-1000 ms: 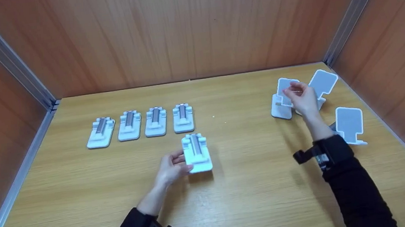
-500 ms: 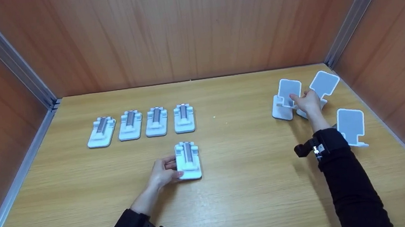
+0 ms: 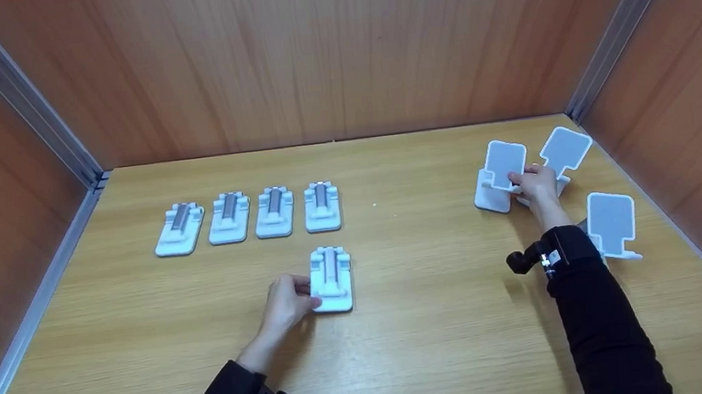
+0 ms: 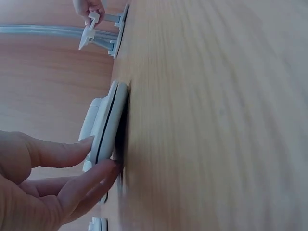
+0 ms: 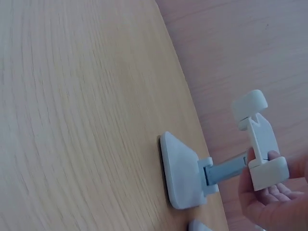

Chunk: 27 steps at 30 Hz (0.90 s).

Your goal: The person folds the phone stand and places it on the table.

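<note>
Both hands are holding: the left hand (image 3: 287, 301) pinches a folded stand (image 3: 332, 284), and the right hand (image 3: 537, 185) grips an opened stand (image 3: 506, 161).

Farthest left on the wooden table (image 3: 431, 338), four more white stands lie folded flat in a row: the first stand (image 3: 179, 229), turned slightly askew, then the second stand (image 3: 229, 219), the third stand (image 3: 274, 212) and the fourth stand (image 3: 322, 207). Each has a grey strip down its middle.

Nearer the person, just in front of the fourth, is the one in the left hand. The thumb lies on its upper face by the left edge, with fingers underneath; the left wrist view shows a dark gap between its underside and the table.

Well apart to the right, the opened stand has its plate raised above its base (image 5: 183, 173). The right hand's thumb and fingers curl round the plate's lower end. Whether the base rests fully on the table, I cannot tell.

Just right of that hand is the back stand (image 3: 566, 149), unfolded too, its base partly hidden behind the hand. Nearer the person and farthest right is the front stand (image 3: 611, 222), its plate raised, partly hidden by the dark wristband (image 3: 568, 246).
</note>
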### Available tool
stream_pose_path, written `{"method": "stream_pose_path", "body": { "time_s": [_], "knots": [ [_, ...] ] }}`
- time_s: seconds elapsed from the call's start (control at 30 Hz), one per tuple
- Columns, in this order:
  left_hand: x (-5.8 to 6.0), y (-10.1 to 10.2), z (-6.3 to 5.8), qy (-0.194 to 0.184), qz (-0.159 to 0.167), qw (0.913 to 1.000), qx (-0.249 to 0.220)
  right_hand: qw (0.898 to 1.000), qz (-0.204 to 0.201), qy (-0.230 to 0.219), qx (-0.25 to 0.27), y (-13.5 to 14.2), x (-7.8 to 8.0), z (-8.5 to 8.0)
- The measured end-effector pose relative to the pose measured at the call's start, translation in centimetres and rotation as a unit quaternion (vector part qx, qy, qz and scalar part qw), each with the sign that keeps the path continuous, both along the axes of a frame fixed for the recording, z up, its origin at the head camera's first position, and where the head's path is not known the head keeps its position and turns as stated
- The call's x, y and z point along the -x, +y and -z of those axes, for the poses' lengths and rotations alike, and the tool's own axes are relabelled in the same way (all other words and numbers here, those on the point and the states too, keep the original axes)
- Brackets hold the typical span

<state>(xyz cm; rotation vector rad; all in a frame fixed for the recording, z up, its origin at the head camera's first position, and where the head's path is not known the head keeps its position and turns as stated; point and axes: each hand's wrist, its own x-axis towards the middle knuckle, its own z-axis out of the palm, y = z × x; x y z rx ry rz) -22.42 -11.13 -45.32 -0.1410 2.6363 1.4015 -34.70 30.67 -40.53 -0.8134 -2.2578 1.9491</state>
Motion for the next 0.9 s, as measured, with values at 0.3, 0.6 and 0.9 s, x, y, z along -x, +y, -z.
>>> {"method": "stream_pose_path", "body": {
  "time_s": [0.3, 0.6, 0.9],
  "knots": [
    [-0.3, -0.1, -0.6, 0.029, 0.017, 0.9989, 0.034, 0.989, -0.025, 0.08, 0.121, -0.9, 0.0, 0.2],
    [-0.8, 1.7, -3.6, 0.065, 0.04, 0.9963, -0.038, 0.951, -0.13, 0.16, 0.229, -6.2, -5.4, -4.0],
    [-0.4, 6.0, -5.3, 0.053, 0.125, 0.9733, -0.185, 0.92, -0.222, 0.199, 0.255, -9.4, -9.1, -4.8]
  ]
}}
